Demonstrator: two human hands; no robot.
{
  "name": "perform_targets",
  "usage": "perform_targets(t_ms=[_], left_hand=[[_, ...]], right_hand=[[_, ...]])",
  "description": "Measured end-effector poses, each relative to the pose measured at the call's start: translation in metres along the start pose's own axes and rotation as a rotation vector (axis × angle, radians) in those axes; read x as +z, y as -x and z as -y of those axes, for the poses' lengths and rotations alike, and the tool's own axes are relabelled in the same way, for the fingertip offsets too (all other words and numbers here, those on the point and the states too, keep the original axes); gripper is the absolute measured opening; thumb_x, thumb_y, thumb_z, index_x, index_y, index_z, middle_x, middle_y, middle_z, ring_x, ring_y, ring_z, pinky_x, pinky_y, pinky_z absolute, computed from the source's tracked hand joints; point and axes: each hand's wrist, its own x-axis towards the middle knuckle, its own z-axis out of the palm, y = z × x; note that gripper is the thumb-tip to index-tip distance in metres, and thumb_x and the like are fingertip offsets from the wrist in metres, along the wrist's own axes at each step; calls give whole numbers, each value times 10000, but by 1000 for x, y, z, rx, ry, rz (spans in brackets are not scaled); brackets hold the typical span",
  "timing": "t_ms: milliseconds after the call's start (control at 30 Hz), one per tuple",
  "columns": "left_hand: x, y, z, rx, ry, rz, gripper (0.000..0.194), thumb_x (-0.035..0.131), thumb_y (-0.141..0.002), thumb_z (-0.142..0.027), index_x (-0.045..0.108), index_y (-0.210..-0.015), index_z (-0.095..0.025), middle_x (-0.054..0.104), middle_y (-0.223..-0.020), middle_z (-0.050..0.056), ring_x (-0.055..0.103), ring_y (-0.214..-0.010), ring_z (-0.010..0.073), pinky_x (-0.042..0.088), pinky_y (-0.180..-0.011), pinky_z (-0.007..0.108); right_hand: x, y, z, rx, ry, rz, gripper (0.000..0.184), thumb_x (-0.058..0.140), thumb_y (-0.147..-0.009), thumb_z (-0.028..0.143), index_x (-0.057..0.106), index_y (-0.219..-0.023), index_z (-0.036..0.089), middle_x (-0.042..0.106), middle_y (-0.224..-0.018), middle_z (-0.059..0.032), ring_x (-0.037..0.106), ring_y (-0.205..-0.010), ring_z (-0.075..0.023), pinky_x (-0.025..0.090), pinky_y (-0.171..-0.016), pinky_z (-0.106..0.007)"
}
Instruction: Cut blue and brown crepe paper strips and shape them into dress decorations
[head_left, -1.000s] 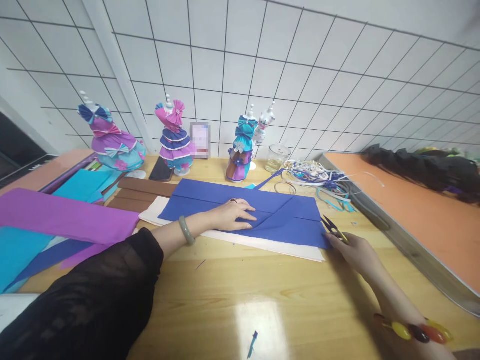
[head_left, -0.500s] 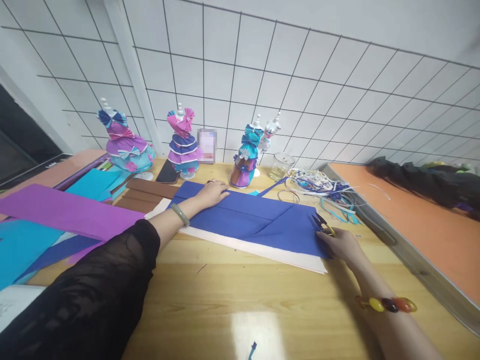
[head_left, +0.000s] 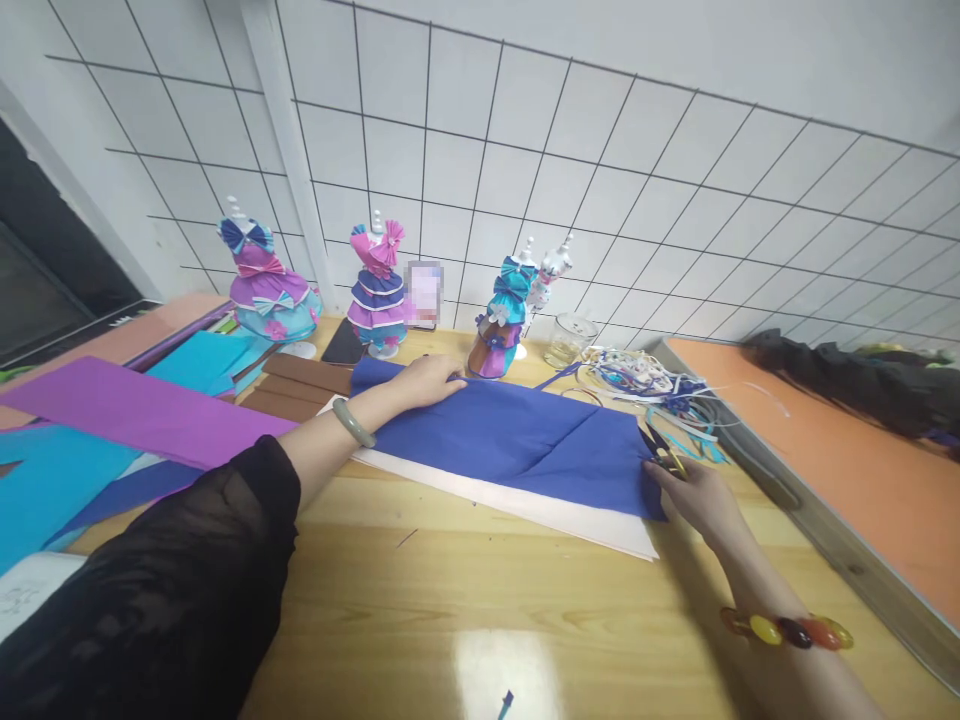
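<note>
A long folded piece of blue cloth [head_left: 495, 435] lies across the table on top of a pale cream-pink sheet [head_left: 517, 497]. At its far edge, left of the middle, my left hand [head_left: 429, 382] is closed on the cloth, the fingertips partly hidden. My right hand [head_left: 697, 497] is at the cloth's right end, closed around small dark-bladed scissors [head_left: 664, 450]. Their blades point up and away, beside the cloth's right edge. Whether the right fingers also pinch the cloth I cannot tell.
Purple [head_left: 150, 405] and turquoise sheets [head_left: 67, 490] are heaped at left, near brown cloth [head_left: 292, 390]. Small dressed mannequins [head_left: 377, 290], a phone [head_left: 343, 343] and a glass [head_left: 570, 340] stand or lie at the back. Tangled ribbons [head_left: 645, 380] sit back right, beside an orange surface [head_left: 840, 450].
The lengthwise crease in the blue cloth has smoothed out, while the slanting one stays. My left fingers have drawn in at the far edge. The view has shifted slightly.
</note>
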Motion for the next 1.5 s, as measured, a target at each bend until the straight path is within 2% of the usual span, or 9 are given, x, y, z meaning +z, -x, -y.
perform_targets(t_ms=[267, 400, 500, 633, 800, 967, 1067, 1200, 1500], left_hand=[[-28, 4, -4, -58, 88, 143, 293, 428, -792, -421, 603, -822, -188, 632, -795, 14, 558, -718, 153, 371, -607, 230], [-26, 3, -5, -95, 94, 265, 294, 440, -787, -407, 604, -776, -164, 626, -739, 17, 552, -665, 141, 370, -570, 222], [-16, 2, 0, -103, 39, 202, 266, 444, -800, -370, 606, -869, -171, 641, -844, 33, 571, -751, 158, 397, -636, 232], [1, 5, 11, -136, -73, 118, 301, 470, -807, -320, 559, -1058, -180, 614, -1028, 71, 560, -932, 198, 402, -779, 275], [4, 21, 6, 6, -119, 25, 320, 489, -808, -313, 553, -1084, -166, 579, -1068, 102, 519, -1007, 223, 360, -870, 313], [-7, 40, -6, 127, 166, 291, 372, 459, -799, -482, 603, -963, -181, 617, -883, 45, 554, -764, 142, 390, -661, 221], [-8, 48, -2, 76, 242, 436, 401, 501, -749, -532, 622, -908, -184, 612, -795, 22, 533, -661, 118, 356, -565, 203], [-6, 56, 8, 49, 278, 501, 363, 592, -692, -480, 629, -887, -177, 592, -733, 4, 508, -616, 103, 327, -538, 195], [-6, 65, -8, 155, 278, 386, 280, 600, -725, -348, 611, -947, -177, 582, -763, 3, 516, -666, 109, 346, -595, 203]], right_hand=[[-1, -28, -4, -6, 77, -31, 368, 512, -676, 458, 657, -791, 139, 599, -564, -61, 571, -599, -243, 370, -525, -299], [4, -44, 1, -69, 100, -57, 411, 490, -693, 486, 661, -816, 133, 605, -601, -68, 558, -592, -223, 360, -522, -285], [10, -43, 11, -131, 80, -110, 424, 482, -711, 497, 659, -858, 141, 624, -634, -69, 552, -581, -208, 356, -521, -279], [19, -21, 30, -238, 89, -94, 422, 456, -755, 514, 661, -855, 159, 638, -638, -68, 554, -572, -203, 356, -519, -276], [28, 24, 46, -616, 42, 80, 323, 438, -833, 424, 664, -867, 196, 664, -801, -61, 605, -696, -191, 431, -625, -271], [33, 51, 49, -833, 80, 222, 292, 395, -882, 337, 643, -992, 229, 634, -1005, -67, 626, -823, -180, 482, -696, -277], [35, 58, 49, -848, 108, 241, 303, 385, -886, 344, 636, -1008, 225, 642, -1009, -68, 637, -825, -186, 498, -695, -286], [36, 68, 55, -797, 144, 246, 311, 381, -880, 372, 638, -991, 236, 681, -951, -49, 652, -807, -205, 508, -680, -307], [29, 84, 78, -580, 152, 377, 331, 366, -855, 494, 535, -976, 237, 694, -872, -69, 657, -746, -239, 473, -608, -304]])
